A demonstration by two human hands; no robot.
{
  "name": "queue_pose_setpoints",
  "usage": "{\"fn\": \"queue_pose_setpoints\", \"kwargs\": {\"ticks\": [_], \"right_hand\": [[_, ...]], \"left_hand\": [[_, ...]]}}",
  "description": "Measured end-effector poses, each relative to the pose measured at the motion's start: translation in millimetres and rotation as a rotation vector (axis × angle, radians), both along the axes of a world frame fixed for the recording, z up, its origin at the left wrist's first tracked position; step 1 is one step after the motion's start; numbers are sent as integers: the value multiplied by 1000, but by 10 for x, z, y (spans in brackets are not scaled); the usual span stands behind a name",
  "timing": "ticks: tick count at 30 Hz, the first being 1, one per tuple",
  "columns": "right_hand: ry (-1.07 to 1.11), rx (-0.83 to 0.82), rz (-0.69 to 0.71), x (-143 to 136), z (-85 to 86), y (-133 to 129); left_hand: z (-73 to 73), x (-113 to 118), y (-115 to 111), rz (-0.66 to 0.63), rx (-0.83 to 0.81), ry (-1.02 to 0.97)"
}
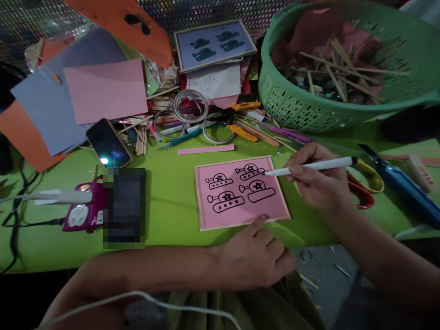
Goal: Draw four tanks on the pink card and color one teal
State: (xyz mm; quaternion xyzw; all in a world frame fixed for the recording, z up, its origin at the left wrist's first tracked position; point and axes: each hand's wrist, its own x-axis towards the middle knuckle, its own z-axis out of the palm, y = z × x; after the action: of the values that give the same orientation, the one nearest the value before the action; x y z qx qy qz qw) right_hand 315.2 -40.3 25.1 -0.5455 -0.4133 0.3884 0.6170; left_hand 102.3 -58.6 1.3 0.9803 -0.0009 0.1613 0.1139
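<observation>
A pink card (227, 183) edged with thin wooden sticks lies on the green table, with several tanks with stars drawn on it in black line. My right hand (321, 181) is closed around a white marker pen (314, 166), its tip at the upper right tank. Three of the tanks have small circles along their tracks; the lower right one shows a plain track. Below the card is my left hand (259, 252), holding nothing, its index finger stretched onto the lower edge and the other fingers loosely bent.
A green basket (285, 98) of sticks stands at the back right. Scissors (366, 183) and a blue cutter knife (405, 188) lie right. Tape rolls (190, 105), orange-handled pliers (244, 133) and a framed blue card (215, 46) sit behind. Left are a phone (109, 143) and power adapter (82, 208).
</observation>
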Motion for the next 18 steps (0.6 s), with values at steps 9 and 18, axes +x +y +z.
{"fn": "queue_pose_setpoints", "kwargs": {"ticks": [9, 18], "right_hand": [[-398, -151, 139, -95, -36, -8], [-463, -179, 184, -96, -29, -29]], "left_hand": [[29, -3, 21, -15, -12, -18], [4, 3, -3, 20, -15, -95]]}}
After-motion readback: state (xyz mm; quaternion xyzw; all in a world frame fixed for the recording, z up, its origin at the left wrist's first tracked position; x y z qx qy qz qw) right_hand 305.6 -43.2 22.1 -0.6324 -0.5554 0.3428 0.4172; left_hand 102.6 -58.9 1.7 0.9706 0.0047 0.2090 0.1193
